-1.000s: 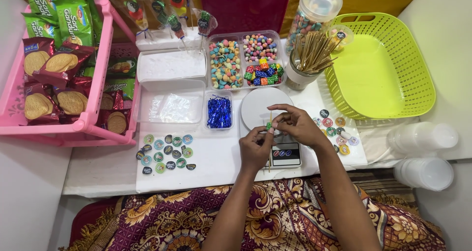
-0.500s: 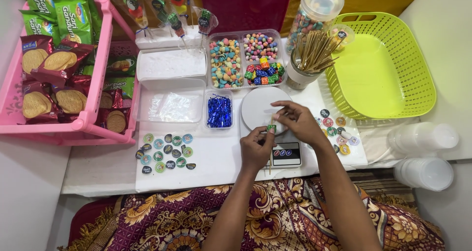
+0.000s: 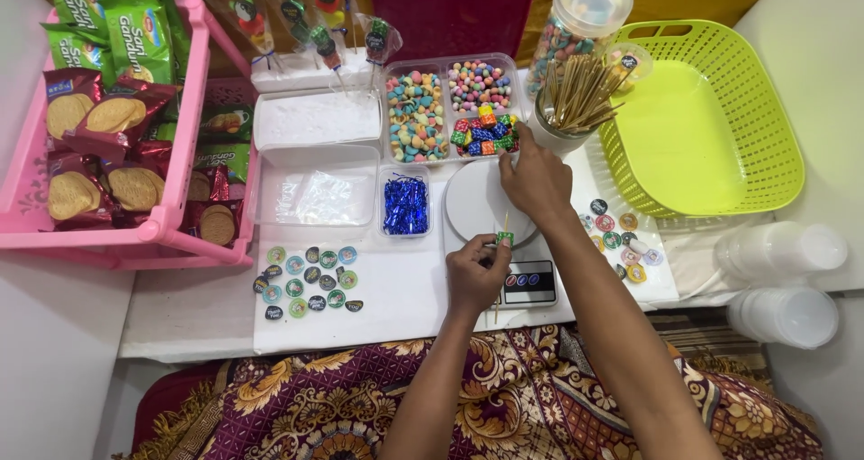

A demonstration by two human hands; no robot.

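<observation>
The right hand [image 3: 537,179] has left the skewer and now stretches forward to the compartment of foil-wrapped cube candies [image 3: 484,134], fingers spread over them; whether it has one pinched yet is hidden by the knuckles. The left hand [image 3: 475,274] alone holds the thin wooden skewer [image 3: 500,260] upright over the small scale [image 3: 516,266], thumb and fingers closed on it, with one green candy [image 3: 505,239] threaded near the top. One piece looks mounted, another being fetched.

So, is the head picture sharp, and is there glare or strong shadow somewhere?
Head view: even, soft light, mostly sharp; the right hand at the wrapped cube candies looks slightly soft; mild glare on the clear plastic bags; the left hand, holding the skewer, casts only a faint shadow.
</observation>
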